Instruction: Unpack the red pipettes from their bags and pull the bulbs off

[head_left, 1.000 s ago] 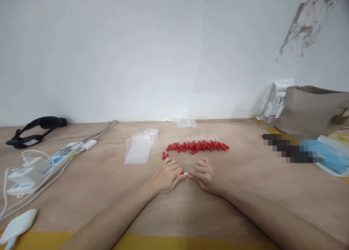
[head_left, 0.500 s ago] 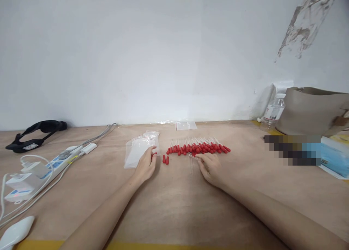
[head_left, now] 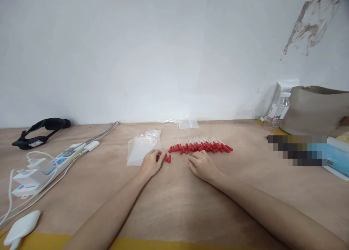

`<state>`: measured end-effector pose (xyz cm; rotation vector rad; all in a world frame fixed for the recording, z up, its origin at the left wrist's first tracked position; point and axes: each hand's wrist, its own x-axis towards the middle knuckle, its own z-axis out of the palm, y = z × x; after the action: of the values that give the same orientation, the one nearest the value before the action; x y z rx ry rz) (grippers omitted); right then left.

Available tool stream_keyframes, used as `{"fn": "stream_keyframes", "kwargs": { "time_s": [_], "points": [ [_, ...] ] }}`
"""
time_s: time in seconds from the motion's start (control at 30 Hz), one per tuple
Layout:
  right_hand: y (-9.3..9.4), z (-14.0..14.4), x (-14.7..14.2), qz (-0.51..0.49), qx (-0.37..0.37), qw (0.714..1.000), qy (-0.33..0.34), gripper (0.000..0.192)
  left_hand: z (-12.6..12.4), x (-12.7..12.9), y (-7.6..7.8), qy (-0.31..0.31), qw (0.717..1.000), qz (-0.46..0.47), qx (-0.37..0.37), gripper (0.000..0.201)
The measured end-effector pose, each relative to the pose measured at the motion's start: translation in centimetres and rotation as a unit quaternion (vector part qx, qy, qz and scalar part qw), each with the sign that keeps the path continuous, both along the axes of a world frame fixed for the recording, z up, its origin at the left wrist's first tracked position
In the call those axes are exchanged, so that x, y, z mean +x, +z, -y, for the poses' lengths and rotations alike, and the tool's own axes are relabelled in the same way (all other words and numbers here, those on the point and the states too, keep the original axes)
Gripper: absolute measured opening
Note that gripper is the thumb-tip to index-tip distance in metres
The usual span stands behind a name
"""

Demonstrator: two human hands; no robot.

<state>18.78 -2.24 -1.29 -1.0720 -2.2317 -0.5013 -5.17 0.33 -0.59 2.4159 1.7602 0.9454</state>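
Note:
My left hand (head_left: 151,163) is closed by the stack of clear plastic bags (head_left: 136,150), with a bit of a red rubber bulb (head_left: 158,156) showing at its fingertips. Two loose red bulbs (head_left: 169,158) lie just to the right of those fingers. A long row of droppers (head_left: 209,146), red bulbs toward me and thin clear tubes pointing to the wall, spreads across the table. At the near edge of that row my right hand (head_left: 202,165) is closed on thin clear glass tubes (head_left: 191,153), mostly hidden by the fingers.
On the left are a power strip (head_left: 56,165) with chargers and cables, a black headset strap (head_left: 40,133) and a white device (head_left: 23,227). A single plastic bag (head_left: 188,125) lies by the wall. To the right stand a plastic bottle (head_left: 279,110) and a grey bag (head_left: 313,111).
My left hand has moved right, closer to the two loose bulbs. My right hand has drawn slightly left, and the clear tubes that hung below its fingers now show only at the fingertips.

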Motion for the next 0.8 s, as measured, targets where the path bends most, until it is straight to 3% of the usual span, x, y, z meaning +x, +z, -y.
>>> {"fn": "stream_keyframes", "kwargs": {
  "time_s": [0.13, 0.37, 0.6, 0.8],
  "points": [
    [-0.1, 0.6, -0.2, -0.003, -0.052, 0.999, 0.007, 0.023, 0.6, 0.1, 0.2, -0.034, 0.999, 0.025, -0.010, 0.036],
    [0.3, 1.0, 0.0, -0.018, -0.088, 0.996, 0.010, 0.033, 0.6, 0.9, 0.8, -0.025, 0.996, 0.014, 0.081, 0.023],
    [0.3, 1.6, 2.0, -0.079, -0.062, 0.995, 0.004, 0.027, -2.2, 5.1, 2.4, -0.091, 0.992, -0.047, 0.068, 0.015],
    [-0.6, 2.8, 4.3, -0.096, -0.059, 0.994, 0.010, 0.027, -4.9, 7.0, 1.8, -0.094, 0.996, -0.006, 0.006, 0.021]
  ]
}}
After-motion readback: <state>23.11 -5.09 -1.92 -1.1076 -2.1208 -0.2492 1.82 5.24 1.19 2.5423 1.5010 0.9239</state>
